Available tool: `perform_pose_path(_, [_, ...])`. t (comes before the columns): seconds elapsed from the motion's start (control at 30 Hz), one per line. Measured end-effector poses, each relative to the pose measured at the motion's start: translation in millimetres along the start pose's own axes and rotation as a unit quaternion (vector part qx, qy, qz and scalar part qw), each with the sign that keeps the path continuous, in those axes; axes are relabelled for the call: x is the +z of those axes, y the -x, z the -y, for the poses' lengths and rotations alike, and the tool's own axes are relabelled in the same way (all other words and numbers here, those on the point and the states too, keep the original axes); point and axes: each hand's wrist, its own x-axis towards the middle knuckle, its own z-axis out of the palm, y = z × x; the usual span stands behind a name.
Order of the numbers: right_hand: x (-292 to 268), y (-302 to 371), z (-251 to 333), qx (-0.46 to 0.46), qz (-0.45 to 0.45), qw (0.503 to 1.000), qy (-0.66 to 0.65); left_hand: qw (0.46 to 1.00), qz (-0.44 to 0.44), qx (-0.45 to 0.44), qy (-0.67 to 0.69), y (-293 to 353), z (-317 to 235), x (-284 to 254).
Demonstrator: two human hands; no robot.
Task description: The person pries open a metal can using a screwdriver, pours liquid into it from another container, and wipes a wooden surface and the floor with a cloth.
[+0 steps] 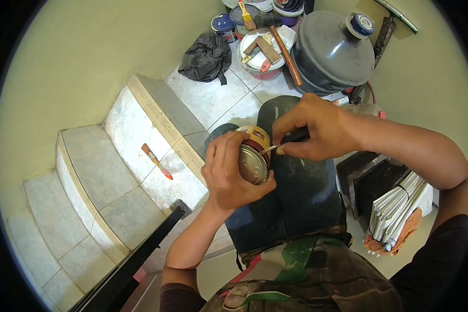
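Observation:
My left hand [221, 174] is wrapped round a small paint can [258, 136], tilted above my lap so its round metal lid [251, 165] faces me. The can's side is yellow and dark red. In my closed right hand [320, 127] is a thin tool, apparently a screwdriver [296, 136], with a dark handle and a slim metal shaft. Its tip touches the can's upper right rim, beside the lid. The lid sits on the can. My left fingers cover part of the can's side.
A paintbrush [157, 161] lies on the tiled step at left. Ahead stand a black plastic bag [206, 57], paint buckets [260, 65], a hammer [286, 54] and a large water jug [333, 49]. Folded papers [400, 208] are at right, a black rail [140, 249] at lower left.

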Motion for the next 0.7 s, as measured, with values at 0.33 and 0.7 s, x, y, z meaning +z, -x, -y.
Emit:
perform_pose_path(0.33, [5.2,4.1,-34.4,-0.032,-0.002,0.999,-0.038,1.0,0.024,-0.003,-0.014,1.6,-4.4,-2.7])
perform_pose_path(0.7, [11.5,-1.6,-54.5,-0.022,0.045,0.984,-0.173,0.999,0.047,-0.01,-0.014,6.9,-3.7,-6.5])
